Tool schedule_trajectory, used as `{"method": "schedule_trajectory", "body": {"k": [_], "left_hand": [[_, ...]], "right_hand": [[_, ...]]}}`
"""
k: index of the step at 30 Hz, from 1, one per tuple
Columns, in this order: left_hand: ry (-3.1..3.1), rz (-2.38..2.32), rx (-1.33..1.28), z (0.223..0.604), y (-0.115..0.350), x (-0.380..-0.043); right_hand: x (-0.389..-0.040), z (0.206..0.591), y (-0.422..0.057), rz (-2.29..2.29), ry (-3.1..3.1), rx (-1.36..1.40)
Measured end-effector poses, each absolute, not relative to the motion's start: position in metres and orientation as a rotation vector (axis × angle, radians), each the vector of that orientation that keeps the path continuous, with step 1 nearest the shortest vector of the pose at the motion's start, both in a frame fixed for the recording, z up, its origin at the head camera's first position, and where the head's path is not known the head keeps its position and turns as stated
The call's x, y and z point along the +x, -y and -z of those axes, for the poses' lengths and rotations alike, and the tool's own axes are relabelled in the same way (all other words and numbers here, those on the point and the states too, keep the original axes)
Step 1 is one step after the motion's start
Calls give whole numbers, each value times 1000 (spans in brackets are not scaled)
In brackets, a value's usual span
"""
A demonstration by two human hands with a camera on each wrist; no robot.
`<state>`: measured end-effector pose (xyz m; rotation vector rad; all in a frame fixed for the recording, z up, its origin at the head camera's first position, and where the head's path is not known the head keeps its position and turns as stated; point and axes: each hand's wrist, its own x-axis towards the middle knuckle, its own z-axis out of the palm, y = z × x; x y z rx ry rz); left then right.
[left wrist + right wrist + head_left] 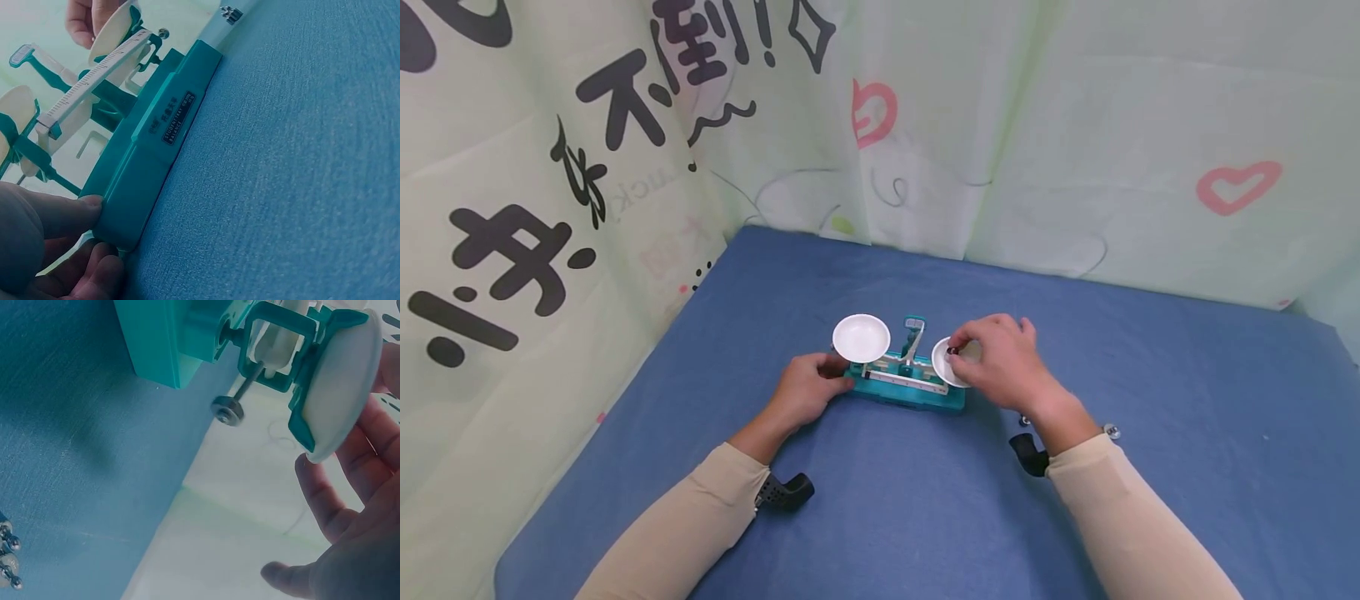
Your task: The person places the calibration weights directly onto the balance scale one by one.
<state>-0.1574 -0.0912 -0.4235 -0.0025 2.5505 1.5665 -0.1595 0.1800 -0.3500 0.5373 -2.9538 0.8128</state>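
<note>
A teal student balance scale [904, 393] with a white ruled beam stands on the blue cloth. My left hand [807, 388] grips the left end of its base, the thumb on the front face and the fingers curled by the end in the left wrist view. Over the right white pan [940, 364], my right hand [1006, 360] pinches a small dark weight [952, 351] between thumb and forefinger. From the right wrist view, that pan [344, 387] hides the fingertips and the weight. The left white pan [861, 338] sits higher and holds nothing.
Several knobbed metal weights [9, 550] lie on the blue cloth right of the scale, partly behind my right wrist in the head view. A printed curtain [1075, 150] hangs behind and to the left of the table. An adjusting nut [227, 410] sticks out from the beam's end.
</note>
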Motion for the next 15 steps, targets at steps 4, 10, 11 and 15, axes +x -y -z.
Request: {"method": "schedule_trajectory", "body": {"k": [4, 10, 11, 15], "left_hand": [[-2539, -1572, -2, 424, 91, -157], [-2536, -1569, -2, 425, 91, -157], [-2535, -1568, -5, 425, 91, -157], [-2535, -1565, -10, 425, 93, -157]], "right_hand": [[-156, 348, -182, -865, 2948, 516], [-146, 341, -198, -967, 2854, 420], [-144, 339, -202, -969, 2831, 415], [-138, 337, -221, -966, 2817, 363]]}}
